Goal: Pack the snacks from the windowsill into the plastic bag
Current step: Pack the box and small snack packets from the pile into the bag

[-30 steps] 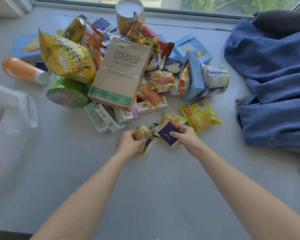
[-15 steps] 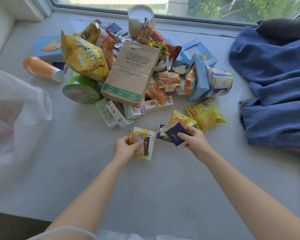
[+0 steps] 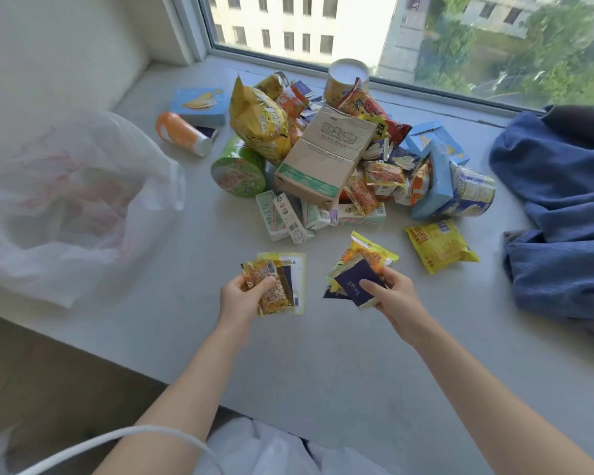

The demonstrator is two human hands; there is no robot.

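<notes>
A heap of snacks lies on the grey windowsill (image 3: 323, 365), with a brown cardboard box (image 3: 323, 156) on top. My left hand (image 3: 240, 296) grips a small stack of packets (image 3: 282, 286), an orange-yellow one in front. My right hand (image 3: 395, 296) pinches a dark blue packet (image 3: 354, 282) together with a yellow one (image 3: 367, 252) behind it. Both hands hover just above the sill, in front of the heap. The white plastic bag (image 3: 66, 200) lies slumped at the left with its mouth facing right.
A loose yellow packet (image 3: 439, 245) lies right of my right hand. Blue cloth (image 3: 563, 214) is piled at the right. An orange bottle (image 3: 182, 133), a green round tub (image 3: 239, 171) and a blue box (image 3: 199, 106) sit at the heap's left. The window runs along the back.
Both hands have lifted their packets off the sill and drawn back from the heap. The view has swung left, bringing more of the plastic bag into sight.
</notes>
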